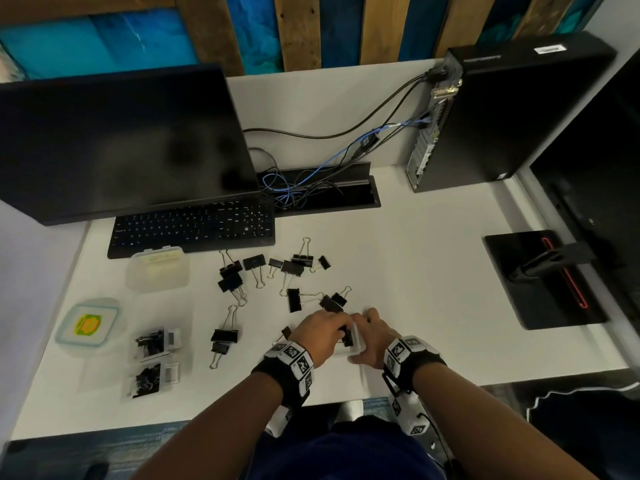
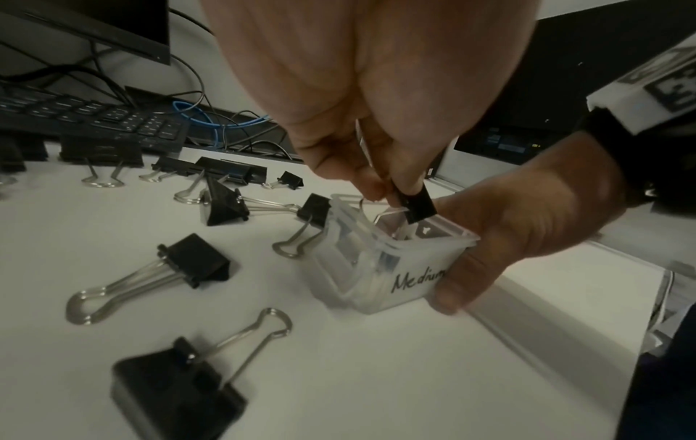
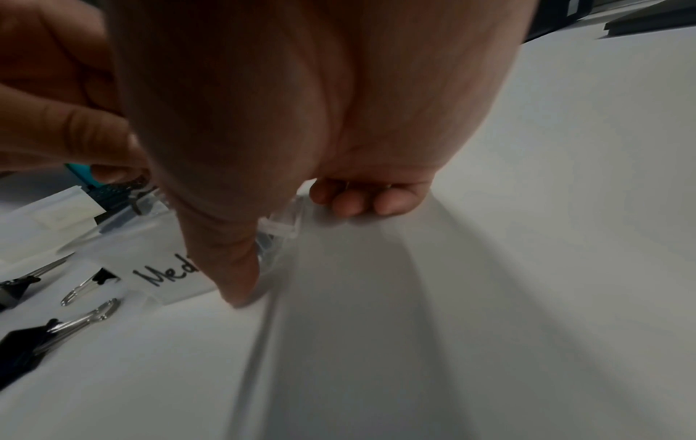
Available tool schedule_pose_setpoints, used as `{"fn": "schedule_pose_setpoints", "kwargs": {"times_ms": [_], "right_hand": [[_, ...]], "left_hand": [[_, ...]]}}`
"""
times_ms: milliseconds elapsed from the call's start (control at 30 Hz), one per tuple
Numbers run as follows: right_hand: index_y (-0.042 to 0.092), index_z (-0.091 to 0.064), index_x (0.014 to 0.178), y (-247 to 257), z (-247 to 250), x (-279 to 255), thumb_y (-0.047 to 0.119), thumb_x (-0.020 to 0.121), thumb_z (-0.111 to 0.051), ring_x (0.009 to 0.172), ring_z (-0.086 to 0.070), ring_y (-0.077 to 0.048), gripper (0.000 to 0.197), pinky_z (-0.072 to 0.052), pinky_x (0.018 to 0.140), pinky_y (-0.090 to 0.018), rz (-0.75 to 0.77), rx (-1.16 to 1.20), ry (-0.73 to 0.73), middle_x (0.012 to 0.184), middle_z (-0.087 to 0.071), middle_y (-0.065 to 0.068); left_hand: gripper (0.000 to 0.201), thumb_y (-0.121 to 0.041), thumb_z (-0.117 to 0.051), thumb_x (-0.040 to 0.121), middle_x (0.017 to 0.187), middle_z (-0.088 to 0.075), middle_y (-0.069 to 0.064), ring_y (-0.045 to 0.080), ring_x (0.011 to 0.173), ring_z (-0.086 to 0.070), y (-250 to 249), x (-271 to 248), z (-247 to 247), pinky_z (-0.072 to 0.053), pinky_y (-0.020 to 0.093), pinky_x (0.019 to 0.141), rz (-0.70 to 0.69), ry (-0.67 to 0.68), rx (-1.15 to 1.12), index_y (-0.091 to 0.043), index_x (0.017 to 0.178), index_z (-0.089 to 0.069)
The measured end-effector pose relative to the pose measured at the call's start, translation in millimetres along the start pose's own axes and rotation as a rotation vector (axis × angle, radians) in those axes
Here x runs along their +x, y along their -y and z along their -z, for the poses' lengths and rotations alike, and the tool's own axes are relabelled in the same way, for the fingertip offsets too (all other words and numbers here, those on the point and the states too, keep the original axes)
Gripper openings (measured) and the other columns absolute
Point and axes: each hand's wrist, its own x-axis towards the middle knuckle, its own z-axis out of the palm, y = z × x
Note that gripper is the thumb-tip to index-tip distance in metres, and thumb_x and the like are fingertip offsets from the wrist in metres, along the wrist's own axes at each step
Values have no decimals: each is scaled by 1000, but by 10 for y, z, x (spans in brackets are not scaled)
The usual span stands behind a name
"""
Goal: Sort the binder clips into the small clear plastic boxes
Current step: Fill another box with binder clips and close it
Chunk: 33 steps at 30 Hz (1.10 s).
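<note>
left hand (image 2: 361,125): fingertips pinch a black binder clip (image 2: 421,207) over the open box | right hand (image 2: 527,226): curled round the clear box marked "Medium" (image 2: 380,268), near desk edge | loose clips (image 1: 273,271): scattered further back, by keyboard (image 1: 194,226)

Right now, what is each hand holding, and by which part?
The left hand pinches a black binder clip by its wire handle, over the open box. The right hand grips the clear box marked "Medium" by its side wall.
</note>
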Motion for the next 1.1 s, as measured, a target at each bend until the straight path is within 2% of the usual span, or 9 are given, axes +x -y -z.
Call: {"fn": "schedule_pose_setpoints", "kwargs": {"times_ms": [67,133,267,367,467,567,633,767,1100], "right_hand": [[31,-33,136,4,-3,5,49,71,-75,107,-54,-26,80,-48,83,-36,-1,-1,-9,124,-29,0],[30,-33,138,2,4,5,48,72,-75,109,-54,-26,81,-49,86,-37,-1,9,-14,126,-30,-1],[34,-33,138,-10,9,-11,47,71,-76,107,-53,-26,80,-48,85,-36,19,8,-11,122,-28,1],[35,-33,137,-12,12,-8,47,70,-76,106,-53,-26,80,-48,86,-36,23,9,-11,119,-27,2],[35,-33,137,-5,11,-11,46,71,-76,106,-53,-26,79,-46,83,-34,23,5,-15,119,-27,2],[35,-32,137,-4,0,-20,47,71,-75,107,-52,-25,80,-45,82,-34,20,1,-24,120,-27,2],[35,-33,137,-2,4,-18,47,71,-76,106,-52,-25,80,-46,82,-34,21,-4,-22,120,-28,2],[35,-34,134,6,9,-15,45,70,-76,103,-53,-26,77,-50,86,-38,9,10,-12,120,-28,2],[35,-33,135,12,8,-20,46,71,-75,108,-53,-26,77,-49,85,-37,6,9,-24,124,-30,1]], "left_hand": [[37,-12,-50,96,112,-60,8,24,103,-57,-23,10,-2,-43,28,81,18,21,2,-25,130,-49],[41,-9,-51,94,116,-58,5,23,103,-58,-23,0,-30,-47,31,86,3,31,7,-25,131,-48],[22,-17,-49,94,114,-53,2,21,97,-57,57,-62,-42,-46,33,85,-29,-58,105,-18,113,-61],[24,-26,-45,95,105,-57,0,23,97,-53,145,-116,-40,-44,36,78,-70,-24,293,-22,106,-67],[20,-28,-52,91,100,-55,-1,25,97,-51,120,-131,-51,-37,36,76,-127,-2,409,-24,96,-71],[18,-25,-58,87,106,-49,-1,24,103,-44,31,-102,-58,-34,37,82,-90,53,516,-26,101,-69],[28,-17,-68,77,110,-46,0,24,105,-42,-50,-53,-48,-34,37,85,-74,74,557,-27,104,-68],[44,-15,-63,80,129,-34,5,28,119,-32,-111,56,-72,-28,41,96,-35,95,609,-23,123,-56],[28,-24,-56,90,127,-40,4,27,112,-42,-55,-7,-69,-34,40,94,1,46,589,-17,117,-56]]}}
